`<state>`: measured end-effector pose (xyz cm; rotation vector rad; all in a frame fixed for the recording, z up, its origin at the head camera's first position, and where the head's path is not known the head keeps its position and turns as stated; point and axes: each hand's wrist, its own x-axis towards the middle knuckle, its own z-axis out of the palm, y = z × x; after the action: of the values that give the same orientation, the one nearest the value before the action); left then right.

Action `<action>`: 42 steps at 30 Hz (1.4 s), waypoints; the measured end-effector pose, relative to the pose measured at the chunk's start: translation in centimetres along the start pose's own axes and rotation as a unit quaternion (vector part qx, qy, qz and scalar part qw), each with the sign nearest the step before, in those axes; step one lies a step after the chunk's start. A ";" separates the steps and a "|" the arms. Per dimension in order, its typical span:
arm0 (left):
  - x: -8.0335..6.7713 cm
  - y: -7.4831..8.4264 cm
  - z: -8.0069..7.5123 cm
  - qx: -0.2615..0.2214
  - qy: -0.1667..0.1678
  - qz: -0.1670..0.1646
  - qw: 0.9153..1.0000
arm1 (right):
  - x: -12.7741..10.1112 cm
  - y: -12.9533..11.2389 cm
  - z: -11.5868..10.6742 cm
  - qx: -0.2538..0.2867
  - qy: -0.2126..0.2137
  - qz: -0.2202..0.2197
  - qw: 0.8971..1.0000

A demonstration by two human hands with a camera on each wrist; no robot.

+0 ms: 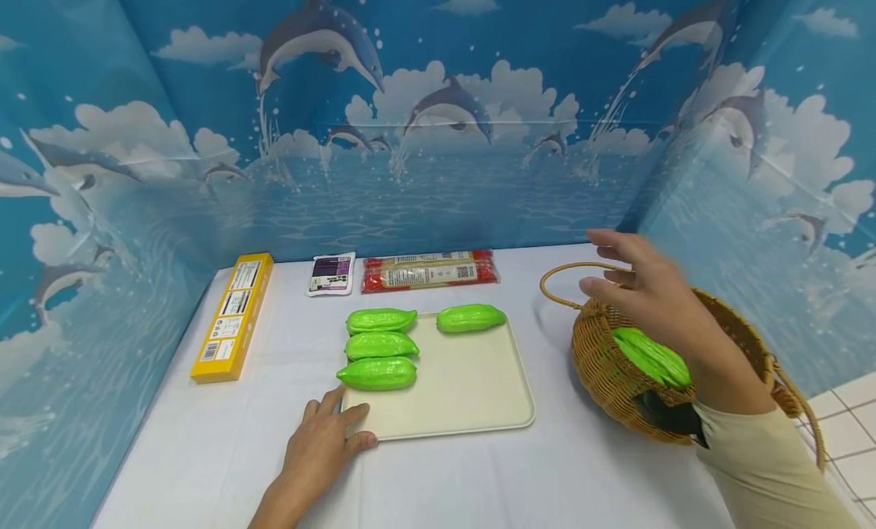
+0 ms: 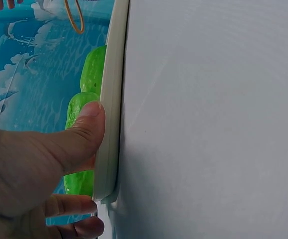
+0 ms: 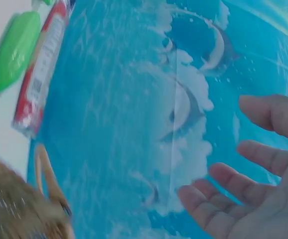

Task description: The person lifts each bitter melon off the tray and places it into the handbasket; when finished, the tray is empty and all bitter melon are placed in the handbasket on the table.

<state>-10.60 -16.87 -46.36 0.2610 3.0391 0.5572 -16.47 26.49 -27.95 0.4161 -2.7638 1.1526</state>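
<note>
A cream tray (image 1: 472, 407) lies mid-table with several green bitter gourds on it, three stacked at its left (image 1: 379, 346) and one at the back (image 1: 471, 318). My left hand (image 1: 325, 441) rests flat on the table, thumb against the tray's near-left corner (image 2: 109, 149). My right hand (image 1: 643, 286) hovers open, fingers spread, above a wicker basket (image 1: 605, 369) that holds more green gourds (image 1: 650, 354). In the right wrist view the palm and fingers (image 3: 243, 189) are empty.
A yellow box (image 1: 231, 316) lies at the left. A small purple packet (image 1: 331, 274) and a long red packet (image 1: 430, 269) lie along the back. Dolphin-print walls close in three sides. The table's right edge lies just beyond the basket.
</note>
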 end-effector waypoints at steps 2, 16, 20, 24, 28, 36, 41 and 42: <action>-0.1 0.0 -0.1 0.000 0.000 0.000 1.000 | 0.3 -0.3 1.2 0.016 0.000 -0.011 1.000; 0.0 -0.2 -0.2 0.000 0.005 0.002 1.000 | 3.1 -0.4 8.0 0.047 -0.050 -0.003 0.998; 0.0 -0.1 -0.3 0.001 0.009 0.002 1.000 | 4.2 -0.1 9.6 0.051 -0.063 0.008 0.997; 0.1 0.0 -0.4 -0.002 0.008 0.001 1.000 | 5.0 0.3 11.0 0.052 -0.075 0.018 0.996; 0.1 0.0 -0.1 -0.004 0.006 0.001 1.000 | 5.7 1.0 12.2 0.053 -0.095 0.035 0.993; 0.1 0.0 -0.2 0.002 0.009 0.000 1.000 | 7.3 2.7 14.3 0.073 -0.117 0.068 0.988; 0.1 0.1 -0.1 0.001 0.000 -0.006 1.000 | 8.1 3.9 15.9 0.074 -0.122 0.099 0.985; 0.0 0.1 -0.1 0.001 -0.001 -0.006 1.000 | 8.2 4.1 16.1 0.072 -0.124 0.104 0.984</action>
<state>-10.60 -16.81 -46.26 0.2426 3.0363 0.5541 -25.56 16.08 -40.33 0.3091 -3.0066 1.4468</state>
